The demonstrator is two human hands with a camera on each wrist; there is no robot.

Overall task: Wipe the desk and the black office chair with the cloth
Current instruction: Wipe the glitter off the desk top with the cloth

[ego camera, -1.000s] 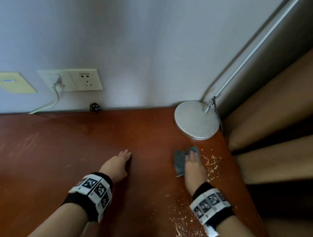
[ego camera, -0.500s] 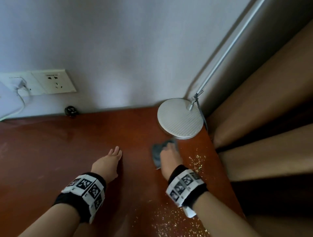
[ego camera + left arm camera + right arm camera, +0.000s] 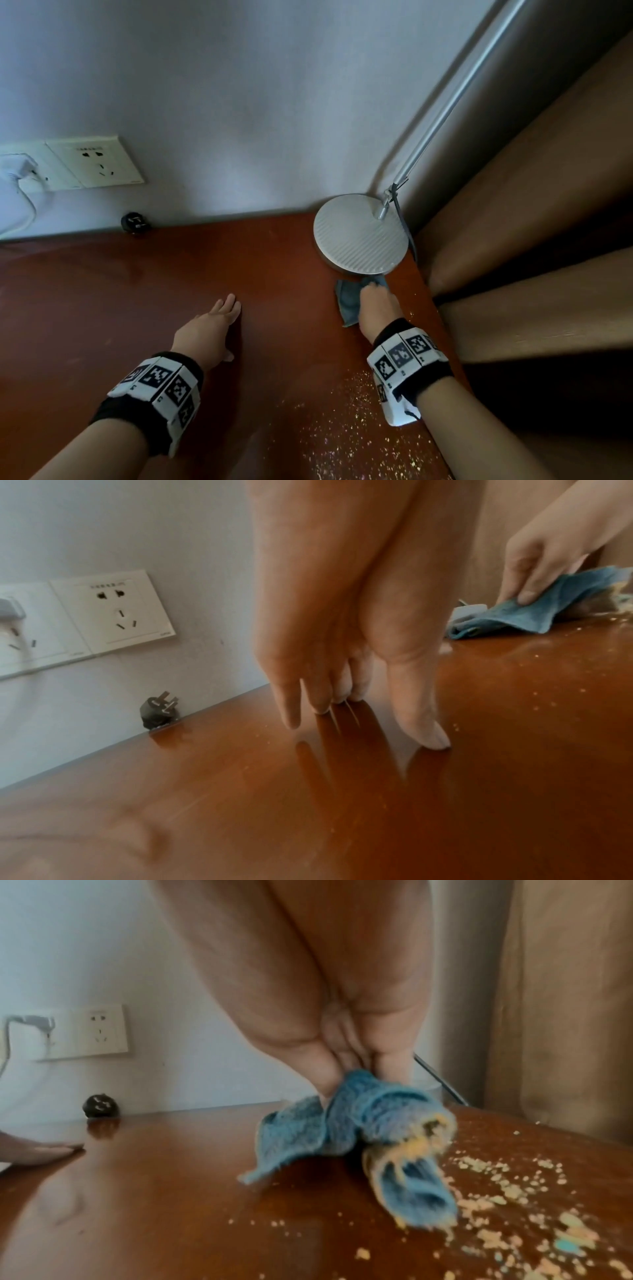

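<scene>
A blue cloth (image 3: 347, 298) lies bunched on the red-brown desk (image 3: 102, 308), just in front of the lamp base. My right hand (image 3: 373, 294) grips the cloth (image 3: 369, 1115) between thumb and fingers and holds it down on the wood. Yellow crumbs (image 3: 507, 1191) stick to the cloth's right fold and are scattered to its right and nearer the front (image 3: 346, 421). My left hand (image 3: 222, 325) rests flat on the desk with straight fingers, a little left of the cloth (image 3: 555, 610). The black office chair is not in view.
A round silver lamp base (image 3: 359, 233) with a slanted pole stands in the desk's back right corner. A black plug (image 3: 134, 222) lies against the wall under the wall sockets (image 3: 92, 161). Brown curtains (image 3: 531, 222) hang past the desk's right edge.
My right hand has slid the cloth away from me, up close to the lamp base. The left hand has stayed flat in place.
</scene>
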